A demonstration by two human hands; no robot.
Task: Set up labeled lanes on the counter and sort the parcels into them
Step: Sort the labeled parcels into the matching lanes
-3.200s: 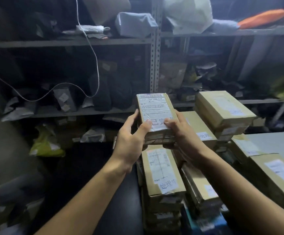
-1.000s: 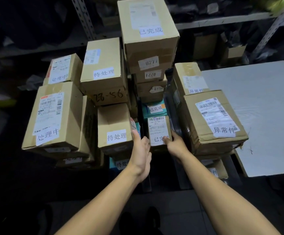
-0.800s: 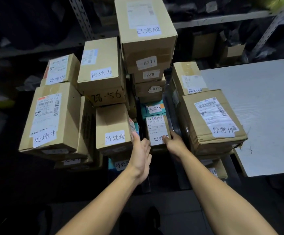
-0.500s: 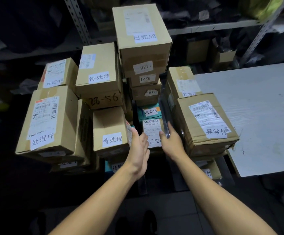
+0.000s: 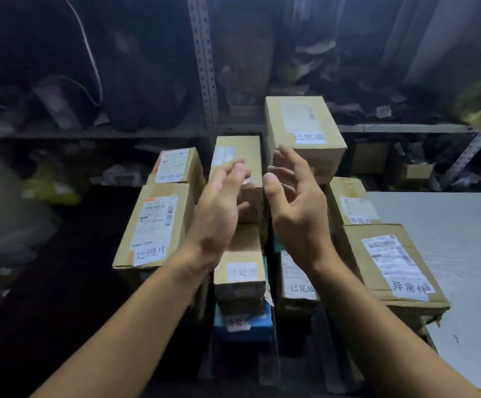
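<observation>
Parcels stand stacked in labelled columns on the dark floor beside a pale counter, below and beyond both raised hands. Left hand and right hand hover palms inward, fingers loosely spread and holding nothing, the right nearer the tallest box, whose long axis runs away from the viewer. Cluttered metal shelving fills the dim room behind.

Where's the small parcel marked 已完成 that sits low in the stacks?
In the head view, the small 已完成 parcel sits low, centre-right, below the right hand, between the 待处理 box and the 异常件 box.
</observation>
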